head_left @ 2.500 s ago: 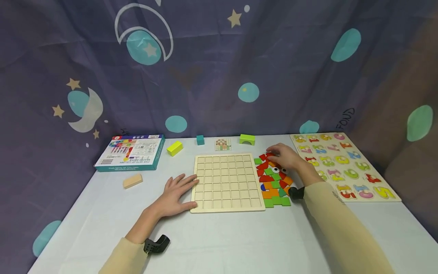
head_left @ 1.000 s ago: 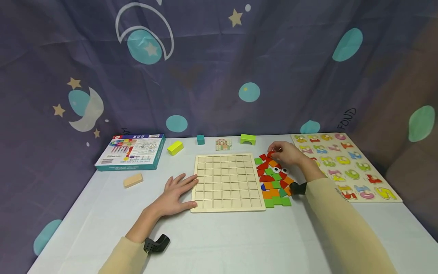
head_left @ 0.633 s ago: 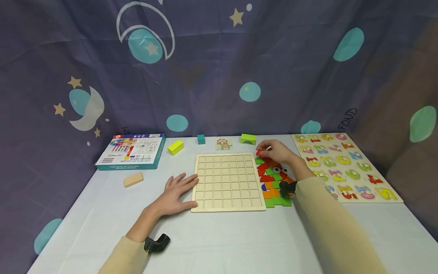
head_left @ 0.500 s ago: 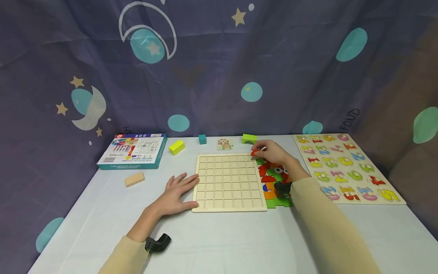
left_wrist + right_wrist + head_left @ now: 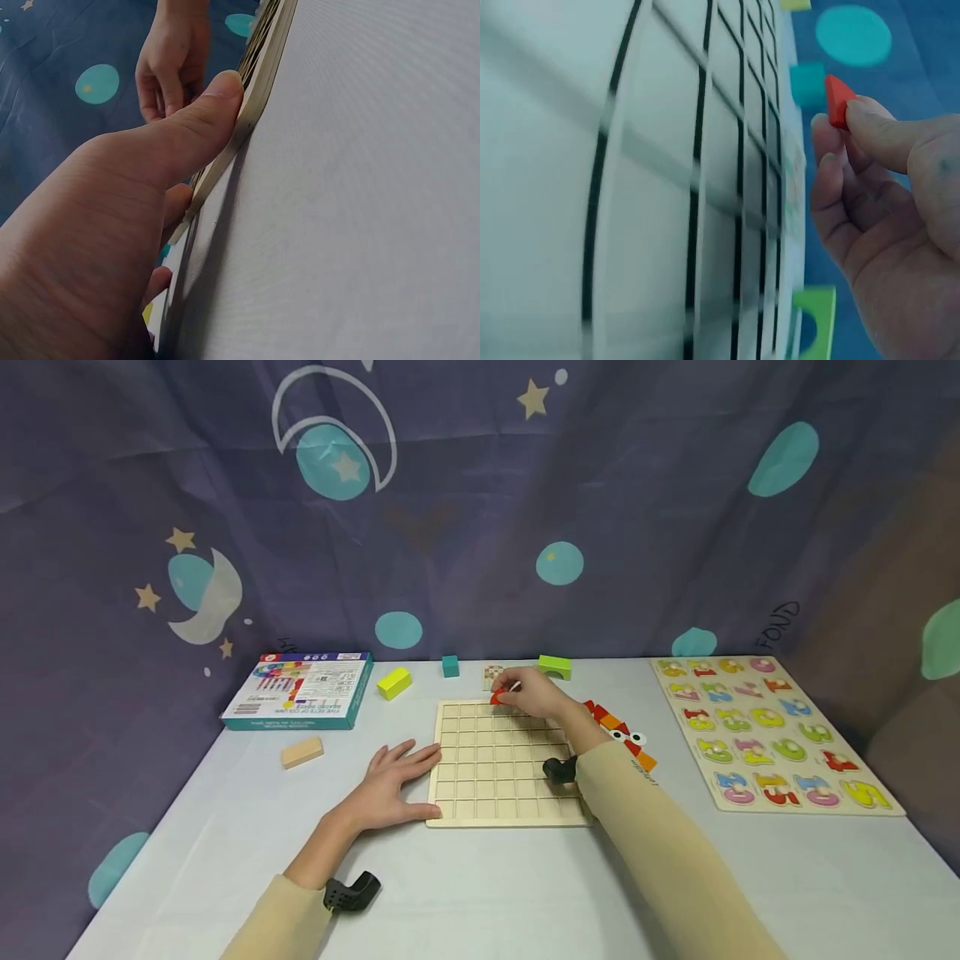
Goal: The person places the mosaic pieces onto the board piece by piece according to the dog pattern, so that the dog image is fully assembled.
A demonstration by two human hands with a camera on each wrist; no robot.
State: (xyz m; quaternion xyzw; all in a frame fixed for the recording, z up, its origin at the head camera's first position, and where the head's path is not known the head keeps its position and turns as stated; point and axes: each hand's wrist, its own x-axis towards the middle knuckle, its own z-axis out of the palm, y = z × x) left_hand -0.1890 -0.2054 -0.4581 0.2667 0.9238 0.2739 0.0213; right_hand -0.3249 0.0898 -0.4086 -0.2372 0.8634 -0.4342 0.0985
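A: Nearest?
B: Left hand (image 5: 393,789), fingers spread wide, touching left edge of gridded wooden board (image 5: 487,777).
A: Farther?
B: Right hand (image 5: 534,695) pinching red wedge-shaped piece (image 5: 838,101) by board's far edge; patterned card (image 5: 491,677) beyond, partly hidden.

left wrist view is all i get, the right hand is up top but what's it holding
Observer: The right hand pinches a small red piece between thumb and fingers.
Operator: where is it
Observer: In the head view it shows at the far edge of the gridded board; I can't tell whether it touches.
Operator: any more like it around
Observer: Yes, red and orange pieces lie to the right of the board, partly hidden by the right forearm.
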